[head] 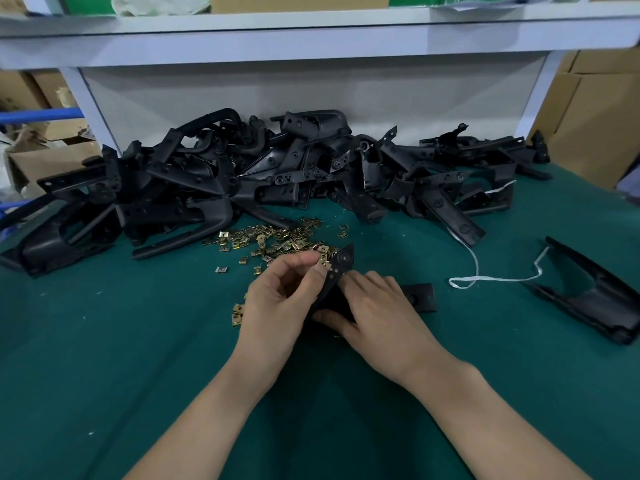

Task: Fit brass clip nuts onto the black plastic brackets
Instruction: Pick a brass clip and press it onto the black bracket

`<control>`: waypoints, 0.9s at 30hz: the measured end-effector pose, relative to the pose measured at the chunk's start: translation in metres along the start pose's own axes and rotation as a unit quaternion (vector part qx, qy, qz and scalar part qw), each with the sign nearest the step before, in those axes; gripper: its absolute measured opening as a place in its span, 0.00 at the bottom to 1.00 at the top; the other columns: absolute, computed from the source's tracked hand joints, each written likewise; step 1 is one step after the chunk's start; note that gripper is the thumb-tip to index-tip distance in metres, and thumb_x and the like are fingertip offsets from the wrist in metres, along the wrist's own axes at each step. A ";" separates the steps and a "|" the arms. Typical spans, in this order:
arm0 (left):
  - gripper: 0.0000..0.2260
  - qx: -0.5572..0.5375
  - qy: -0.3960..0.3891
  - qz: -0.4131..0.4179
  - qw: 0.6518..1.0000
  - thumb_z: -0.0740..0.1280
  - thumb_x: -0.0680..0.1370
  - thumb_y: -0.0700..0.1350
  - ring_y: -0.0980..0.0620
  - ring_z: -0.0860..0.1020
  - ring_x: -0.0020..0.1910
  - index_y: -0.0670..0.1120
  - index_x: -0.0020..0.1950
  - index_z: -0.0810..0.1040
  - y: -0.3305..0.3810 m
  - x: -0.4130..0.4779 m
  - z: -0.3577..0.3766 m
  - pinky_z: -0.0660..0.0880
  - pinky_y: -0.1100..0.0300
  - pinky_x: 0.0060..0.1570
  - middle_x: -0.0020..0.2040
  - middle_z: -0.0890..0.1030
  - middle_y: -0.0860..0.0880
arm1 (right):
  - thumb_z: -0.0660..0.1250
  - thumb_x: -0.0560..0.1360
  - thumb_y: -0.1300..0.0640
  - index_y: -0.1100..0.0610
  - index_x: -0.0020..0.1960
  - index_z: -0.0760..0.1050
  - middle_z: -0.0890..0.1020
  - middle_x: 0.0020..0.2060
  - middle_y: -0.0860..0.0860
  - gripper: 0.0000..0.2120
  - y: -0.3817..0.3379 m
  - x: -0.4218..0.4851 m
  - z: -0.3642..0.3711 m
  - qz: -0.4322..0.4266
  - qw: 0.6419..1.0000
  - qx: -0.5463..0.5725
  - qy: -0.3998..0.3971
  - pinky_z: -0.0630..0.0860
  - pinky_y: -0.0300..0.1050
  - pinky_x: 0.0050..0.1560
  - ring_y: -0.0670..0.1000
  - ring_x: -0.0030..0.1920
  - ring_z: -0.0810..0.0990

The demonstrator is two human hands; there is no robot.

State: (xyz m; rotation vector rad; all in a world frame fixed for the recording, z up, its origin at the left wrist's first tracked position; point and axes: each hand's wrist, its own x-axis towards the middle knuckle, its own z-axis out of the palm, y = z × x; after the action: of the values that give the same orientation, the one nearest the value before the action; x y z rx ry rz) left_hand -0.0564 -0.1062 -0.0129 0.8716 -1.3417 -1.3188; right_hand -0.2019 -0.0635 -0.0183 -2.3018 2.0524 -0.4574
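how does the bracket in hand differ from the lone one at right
The held bracket is tilted up between the left hand and right hand; the lone bracket lies untouched on the mat. A brass clip nut is pinched at the held bracket's edge; the lone bracket shows none. Both black.

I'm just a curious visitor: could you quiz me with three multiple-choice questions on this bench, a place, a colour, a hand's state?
1. Where is the pile of black plastic brackets? A) at the back of the cloth-covered table B) on the floor C) in a drawer
2. What colour is that cloth? A) red B) green C) grey
3. The left hand is? A) flat, empty B) waving C) pinching a small brass clip nut against the black bracket in the right hand
Answers: 1 A, heap along the far edge; 2 B, dark green cloth; 3 C, it grips the nut.
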 end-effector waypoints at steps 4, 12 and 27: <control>0.05 -0.001 0.002 0.011 1.000 0.70 0.79 0.42 0.59 0.81 0.44 0.48 0.53 0.83 0.001 -0.001 0.001 0.76 0.70 0.44 0.44 0.85 0.52 | 0.50 0.79 0.33 0.50 0.67 0.69 0.76 0.59 0.45 0.27 -0.002 0.000 0.001 -0.004 1.000 0.001 0.004 0.64 0.45 0.60 0.50 0.58 0.71; 0.04 0.001 0.000 0.016 1.000 0.69 0.79 0.40 0.59 0.80 0.42 0.45 0.53 0.82 0.002 -0.002 0.003 0.76 0.69 0.42 0.43 0.84 0.52 | 0.51 0.79 0.34 0.50 0.67 0.69 0.76 0.59 0.45 0.26 -0.002 0.000 0.001 -0.006 1.000 0.001 0.010 0.63 0.45 0.58 0.50 0.57 0.70; 0.14 0.102 -0.017 0.035 0.994 0.72 0.78 0.44 0.60 0.80 0.48 0.58 0.60 0.77 -0.002 -0.005 0.003 0.73 0.72 0.46 0.49 0.83 0.55 | 0.57 0.82 0.39 0.51 0.65 0.70 0.76 0.57 0.46 0.19 0.000 -0.001 0.002 -0.013 0.999 0.020 0.025 0.65 0.47 0.59 0.50 0.57 0.71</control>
State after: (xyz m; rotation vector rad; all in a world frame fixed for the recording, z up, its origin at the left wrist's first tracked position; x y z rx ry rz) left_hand -0.0584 -0.1007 -0.0151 0.9339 -1.5408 -1.1609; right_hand -0.2019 -0.0630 -0.0205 -2.3187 2.0179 -0.5575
